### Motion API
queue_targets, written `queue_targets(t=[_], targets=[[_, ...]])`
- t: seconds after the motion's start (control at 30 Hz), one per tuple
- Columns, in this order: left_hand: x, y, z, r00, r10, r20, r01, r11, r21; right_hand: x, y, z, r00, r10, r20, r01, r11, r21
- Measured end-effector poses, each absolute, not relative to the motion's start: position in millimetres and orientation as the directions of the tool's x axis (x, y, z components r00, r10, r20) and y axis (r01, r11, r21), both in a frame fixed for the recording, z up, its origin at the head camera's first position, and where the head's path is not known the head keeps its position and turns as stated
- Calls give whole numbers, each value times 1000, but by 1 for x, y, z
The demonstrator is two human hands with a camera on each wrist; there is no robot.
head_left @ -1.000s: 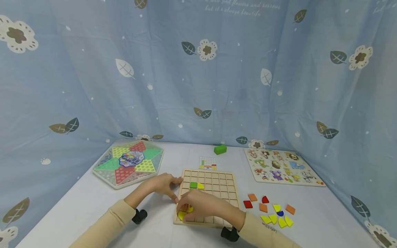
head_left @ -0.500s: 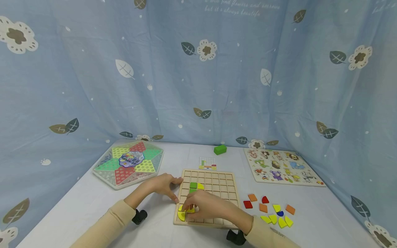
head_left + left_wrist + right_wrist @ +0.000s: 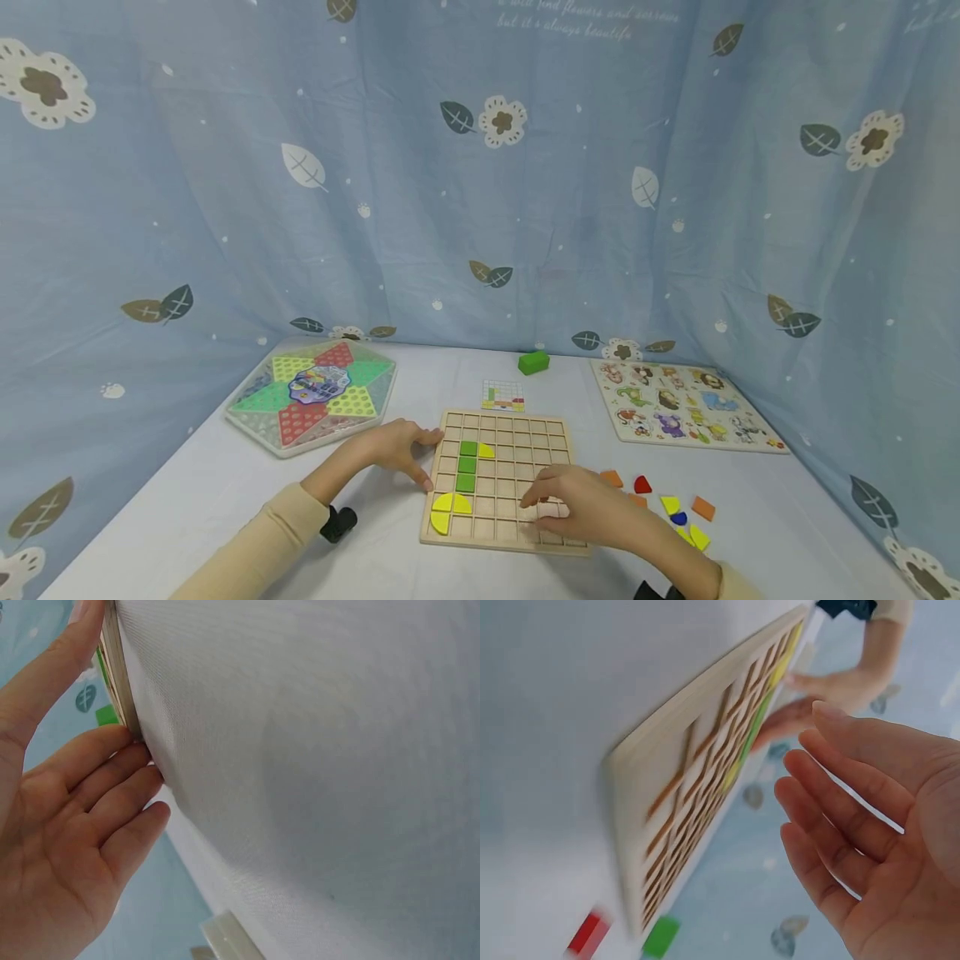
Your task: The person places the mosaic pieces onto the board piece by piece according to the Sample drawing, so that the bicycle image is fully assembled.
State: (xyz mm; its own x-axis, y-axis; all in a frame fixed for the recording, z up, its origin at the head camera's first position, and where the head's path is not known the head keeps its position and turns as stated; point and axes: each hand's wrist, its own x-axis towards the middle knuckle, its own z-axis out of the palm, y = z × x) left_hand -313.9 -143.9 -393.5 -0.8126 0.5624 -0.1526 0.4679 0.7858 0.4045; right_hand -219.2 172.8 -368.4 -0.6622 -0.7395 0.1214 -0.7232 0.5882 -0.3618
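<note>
A square wooden grid board (image 3: pixel 517 483) lies in the middle of the table. My left hand (image 3: pixel 397 450) rests at its left edge, thumb and fingers spread and straight along the side. My right hand (image 3: pixel 581 504) hovers over the board's lower right part, fingers loosely bent with nothing between them, as the right wrist view also shows. Set in the board are several green squares (image 3: pixel 467 482) in a column, a yellow quarter-circle (image 3: pixel 486 451) beside the top one, and yellow quarter-circles (image 3: pixel 441 522) grouped at the lower left.
Right of the board lie loose pieces: a red quarter-circle (image 3: pixel 642 484), an orange diamond (image 3: pixel 703 507), a blue piece (image 3: pixel 678 518) and yellow ones (image 3: pixel 699 537). Behind are a pattern card (image 3: pixel 503 396) and a green block (image 3: pixel 533 362). A star-patterned game board (image 3: pixel 318 392) and an animal puzzle (image 3: pixel 686 408) flank them.
My right hand has let go of a yellow quarter-circle at the board's lower left and moved right across the board. My left hand has stayed in place.
</note>
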Motion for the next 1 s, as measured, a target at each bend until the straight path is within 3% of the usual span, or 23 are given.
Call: queue_targets(t=[0.3,0.5,0.77,1.0], targets=[[-313,-143,-392,-813,560,-157,464,788,404,-215,236,-366,-714,-684,151,-686,640,-345],[-313,-144,-392,-813,561,-154,461,783,417,-221,270,-364,-762,-645,55,-616,697,-367],[-313,-144,-392,-817,556,-151,458,785,417,-226,299,-373,-689,-725,-27,-640,625,-447],[-314,-145,-392,-816,556,-159,459,790,407,-228,304,-384,-675,-737,-42,-628,603,-492]])
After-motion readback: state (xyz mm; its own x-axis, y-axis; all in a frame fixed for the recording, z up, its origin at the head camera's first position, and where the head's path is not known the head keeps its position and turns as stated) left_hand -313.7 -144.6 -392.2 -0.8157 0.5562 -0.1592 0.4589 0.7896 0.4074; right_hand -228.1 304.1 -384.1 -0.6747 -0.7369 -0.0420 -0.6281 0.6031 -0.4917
